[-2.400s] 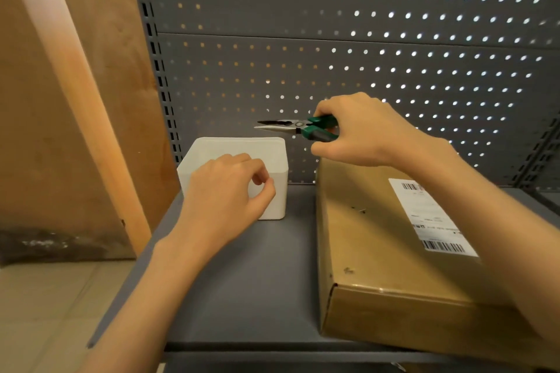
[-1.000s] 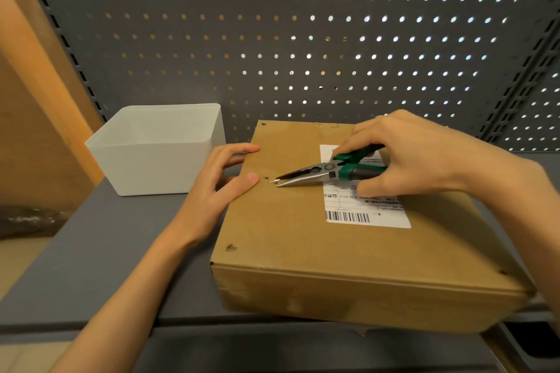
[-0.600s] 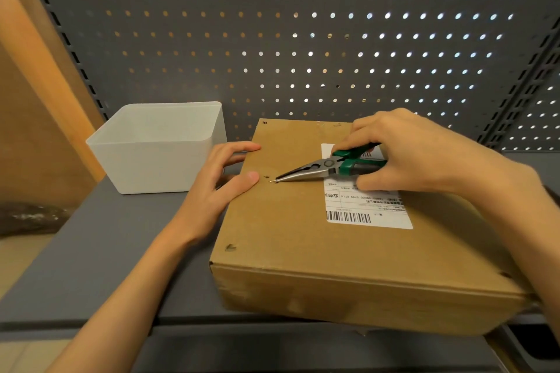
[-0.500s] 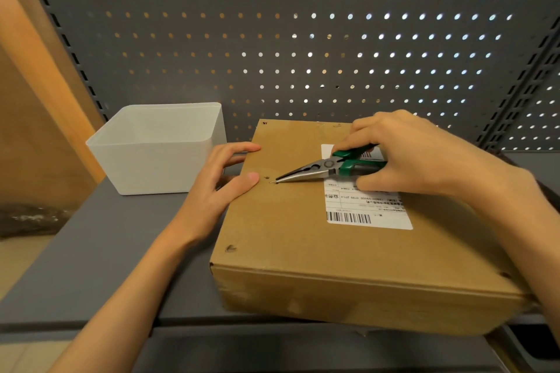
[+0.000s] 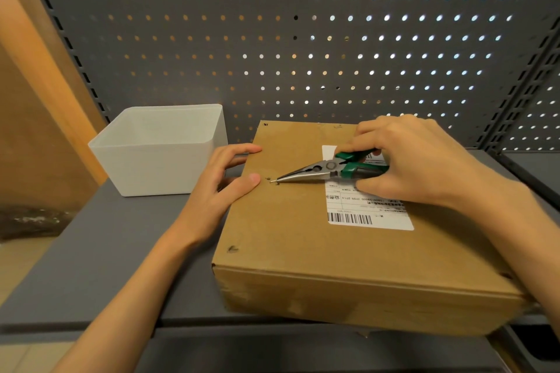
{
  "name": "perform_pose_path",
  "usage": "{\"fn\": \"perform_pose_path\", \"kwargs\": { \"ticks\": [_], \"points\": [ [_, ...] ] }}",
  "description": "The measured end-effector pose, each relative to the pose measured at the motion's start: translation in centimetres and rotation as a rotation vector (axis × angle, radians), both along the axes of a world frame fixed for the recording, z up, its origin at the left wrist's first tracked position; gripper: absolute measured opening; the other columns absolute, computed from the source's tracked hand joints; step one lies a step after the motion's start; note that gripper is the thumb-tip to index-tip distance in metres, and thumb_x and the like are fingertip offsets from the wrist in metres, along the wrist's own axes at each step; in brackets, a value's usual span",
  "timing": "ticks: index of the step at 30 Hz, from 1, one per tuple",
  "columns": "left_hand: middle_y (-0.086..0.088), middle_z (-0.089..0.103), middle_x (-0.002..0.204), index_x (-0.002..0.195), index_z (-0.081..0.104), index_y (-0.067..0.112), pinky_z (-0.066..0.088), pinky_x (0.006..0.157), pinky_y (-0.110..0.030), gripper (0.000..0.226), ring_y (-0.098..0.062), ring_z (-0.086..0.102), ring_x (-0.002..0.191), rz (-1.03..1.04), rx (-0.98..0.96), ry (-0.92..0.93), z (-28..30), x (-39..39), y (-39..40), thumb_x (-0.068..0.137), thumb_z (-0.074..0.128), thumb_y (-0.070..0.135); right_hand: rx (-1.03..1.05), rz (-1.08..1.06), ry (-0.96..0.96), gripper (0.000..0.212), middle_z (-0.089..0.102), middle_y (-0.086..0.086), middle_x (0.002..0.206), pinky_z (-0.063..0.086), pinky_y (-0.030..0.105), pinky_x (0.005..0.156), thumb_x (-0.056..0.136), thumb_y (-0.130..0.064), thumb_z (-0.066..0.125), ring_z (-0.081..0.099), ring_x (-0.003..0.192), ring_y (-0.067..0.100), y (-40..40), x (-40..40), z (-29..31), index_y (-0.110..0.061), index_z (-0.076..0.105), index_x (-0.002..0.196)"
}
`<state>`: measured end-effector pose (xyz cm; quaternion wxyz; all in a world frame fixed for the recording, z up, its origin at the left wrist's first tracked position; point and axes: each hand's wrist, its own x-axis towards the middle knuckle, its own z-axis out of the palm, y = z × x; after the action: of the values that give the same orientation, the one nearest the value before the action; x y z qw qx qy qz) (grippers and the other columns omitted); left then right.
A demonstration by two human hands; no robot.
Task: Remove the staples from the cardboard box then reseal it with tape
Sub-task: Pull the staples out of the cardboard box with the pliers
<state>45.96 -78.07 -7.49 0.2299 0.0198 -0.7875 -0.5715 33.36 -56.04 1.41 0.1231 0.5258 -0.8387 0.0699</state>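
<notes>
1. Since the earliest frame the right hand (image 5: 415,160) has brought the pliers (image 5: 327,168) down from above the white bin (image 5: 157,151) onto the cardboard box (image 5: 303,239). The left hand (image 5: 218,188) has left the bin and now rests at the box's left edge. Over the last half second almost nothing has shifted.
2. The cardboard box sits at centre right of the frame on the grey shelf (image 5: 106,251), its near edge overhanging the shelf's front.
3. The right hand has its fingers curled round the green handles of the pliers. The metal nose points towards the left of the frame, with its tip at a staple (image 5: 272,181) on the box top.
4. The left hand is spread: the thumb presses on the box top just beside the pliers' tip, and the fingers reach along the box's left edge.
5. Another small dark mark (image 5: 232,249) shows near the lower left corner of the box top; I cannot tell whether it is a staple.
6. A white shipping label (image 5: 363,212) with a barcode lies on the box top, partly under the right hand.
7. The white bin stands at left centre, just beside the box, before the grey pegboard (image 5: 272,54).
</notes>
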Motion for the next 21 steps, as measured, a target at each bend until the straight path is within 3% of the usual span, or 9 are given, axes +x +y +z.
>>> {"fn": "perform_pose_path", "kwargs": {
  "ticks": [9, 21],
  "points": [
    [0.005, 0.047, 0.127, 0.119, 0.052, 0.028, 0.042, 0.079, -0.008, 0.053, 0.002, 0.049, 0.114, -0.001, 0.006, -0.003, -0.16, -0.02, -0.1, 0.071, 0.053, 0.049, -0.051, 0.004, -0.119, 0.038, 0.048, -0.032, 0.073, 0.049, 0.037, 0.064, 0.068, -0.031, 0.063, 0.058, 0.079, 0.015, 0.2, 0.11, -0.23, -0.034, 0.069, 0.105],
    [0.006, 0.048, 0.126, 0.118, 0.052, 0.03, 0.042, 0.08, -0.008, 0.052, 0.003, 0.049, 0.114, 0.003, 0.009, 0.0, -0.06, 0.03, 0.04, 0.07, 0.053, 0.05, -0.094, 0.001, -0.186, 0.04, 0.049, -0.033, 0.071, 0.046, 0.033, 0.063, 0.066, -0.033, 0.06, 0.053, 0.075, 0.005, 0.27, 0.17, -0.27, -0.031, 0.07, 0.104]
  ]
}}
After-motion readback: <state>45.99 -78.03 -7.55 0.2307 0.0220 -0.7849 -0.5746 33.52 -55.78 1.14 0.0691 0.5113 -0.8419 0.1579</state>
